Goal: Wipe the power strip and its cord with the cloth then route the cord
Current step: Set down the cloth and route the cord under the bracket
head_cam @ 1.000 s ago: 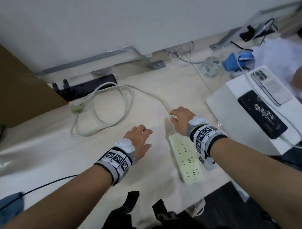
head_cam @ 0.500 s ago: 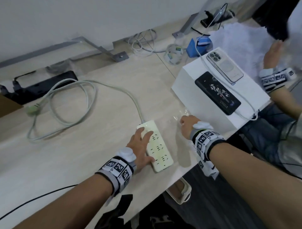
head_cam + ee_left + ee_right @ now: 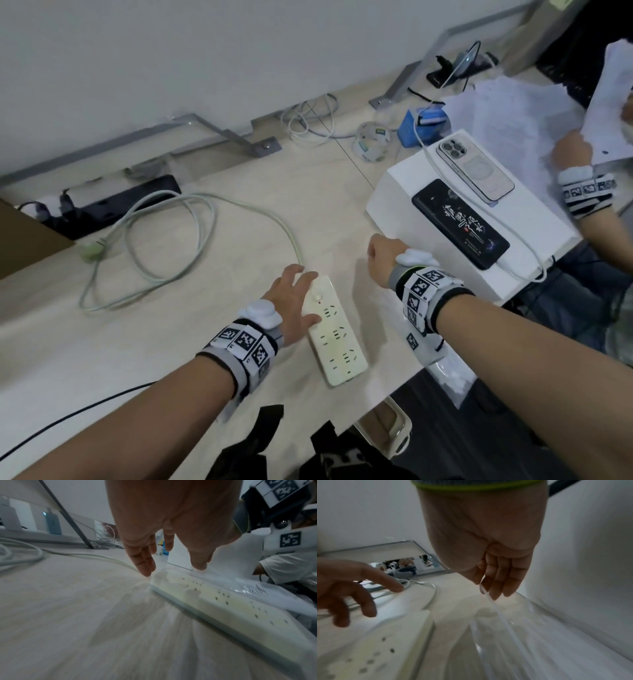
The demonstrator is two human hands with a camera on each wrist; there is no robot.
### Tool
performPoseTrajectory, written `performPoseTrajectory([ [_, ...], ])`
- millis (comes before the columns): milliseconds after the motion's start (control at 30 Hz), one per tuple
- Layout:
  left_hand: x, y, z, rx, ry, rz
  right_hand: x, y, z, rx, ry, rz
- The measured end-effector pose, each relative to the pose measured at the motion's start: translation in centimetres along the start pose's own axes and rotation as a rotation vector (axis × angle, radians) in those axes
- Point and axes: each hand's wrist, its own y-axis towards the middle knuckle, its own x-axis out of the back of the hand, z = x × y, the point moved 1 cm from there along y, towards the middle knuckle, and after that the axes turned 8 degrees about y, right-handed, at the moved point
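- Since half a second ago: left hand [image 3: 295,301] little changed, lying across the switch end of the power strip [image 3: 337,334]; right hand [image 3: 383,262] lifted a little off the table [image 3: 102,359] and nearer the white box [image 3: 455,246]; view swung left, so strip and hands now sit closer to centre.
- Left hand: fingers straight and spread, fingertips [image 3: 145,566] down at the strip's far end where the cord leaves it, thumb laid on the strip's top face. Not curled round anything.
- Right hand: fingers [image 3: 498,577] curled, pinching the edge of a thin clear plastic sheet [image 3: 513,635] that trails down to the table just beside the strip's right side.
- Power strip: cream, flat on the table near the front edge, sockets up, round switch just past the left fingers.
- Cord [image 3: 191,219]: pale green, running from the strip's far end out to the left in loose loops, plug [image 3: 92,251] lying free by a black strip [image 3: 113,209] at the wall.
- No cloth recognisable in any view.
- White box to the right, carrying two phones [image 3: 460,222]; beyond it, another person's hand [image 3: 572,150] holding papers [image 3: 609,102].
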Motion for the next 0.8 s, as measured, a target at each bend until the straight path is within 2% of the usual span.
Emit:
performPoseTrajectory([
  [133,2.5,0.7,0.8,-0.017,-0.121,-0.099,2.3,0.9,4.6,0.105,0.144,-0.051],
  [200,4.4,0.8,1.6,0.058,-0.277,-0.136,3.5,1.8,7.8,0.186,0.254,-0.12],
  [333,7.9,1.9,3.0,0.167,-0.588,-0.143,6.2,3.0,14.1,0.31,0.734,-0.167],
  [400,9.2,2.3,3.7,0.211,-0.737,-0.108,7.3,3.4,16.2,0.287,0.976,-0.159],
  [467,10.1,2.6,4.4,0.234,-0.84,-0.091,7.9,3.9,17.6,0.269,1.097,-0.147],
  [633,10.9,4.7,6.5,0.231,-0.734,-0.111,7.2,6.6,19.3,0.155,1.263,-0.096],
  [767,11.1,7.1,8.4,0.298,-0.58,-0.175,4.8,7.9,19.6,0.102,1.266,0.208],
  [800,11.2,7.9,9.0,0.313,-0.544,-0.191,4.3,8.4,19.6,0.081,1.256,0.228],
])
